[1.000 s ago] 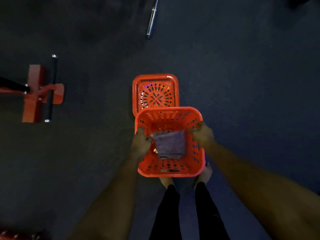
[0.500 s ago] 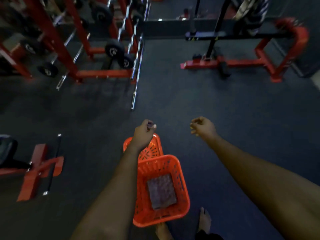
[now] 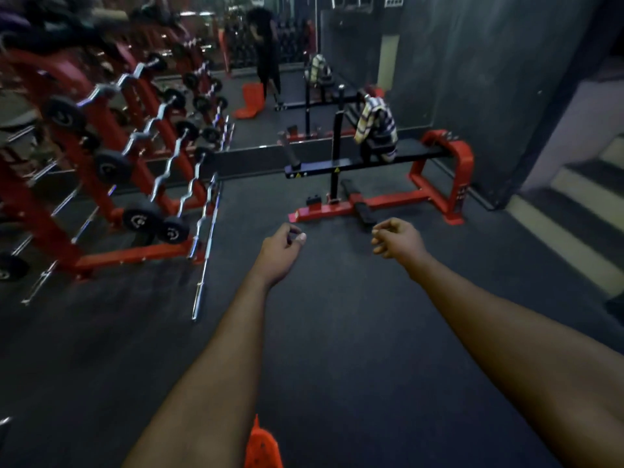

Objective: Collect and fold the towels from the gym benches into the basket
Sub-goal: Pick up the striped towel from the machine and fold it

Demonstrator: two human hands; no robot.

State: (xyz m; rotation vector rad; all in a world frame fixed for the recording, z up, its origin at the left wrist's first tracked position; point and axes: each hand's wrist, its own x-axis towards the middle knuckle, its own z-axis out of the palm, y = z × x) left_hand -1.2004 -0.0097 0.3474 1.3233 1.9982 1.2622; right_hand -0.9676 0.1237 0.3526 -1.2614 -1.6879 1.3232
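Head view: the left hand [image 3: 280, 246] and the right hand [image 3: 398, 243] reach forward, both loosely curled and released, holding nothing. The striped towel [image 3: 374, 126] is draped on the black tabletop [image 3: 418, 153], well beyond the right hand. A corner of the orange basket [image 3: 261, 447] shows beneath the left forearm.

The towel [image 3: 376, 126] is all stripes, pale yellow and white bands against dark navy. The bench [image 3: 418, 153] has a black pad and a bright red frame, and the same red runs through the rack [image 3: 135, 253]. The curl bars [image 3: 165, 170] gleam silver chrome and the weight plates [image 3: 141, 219] are black. That sliver of basket [image 3: 261, 447] is vivid orange-red. The floor [image 3: 337, 332] is dark charcoal and the wall [image 3: 472, 62] a dull dark grey, while the stairs [image 3: 574, 244] have dark treads edged in pale cream.
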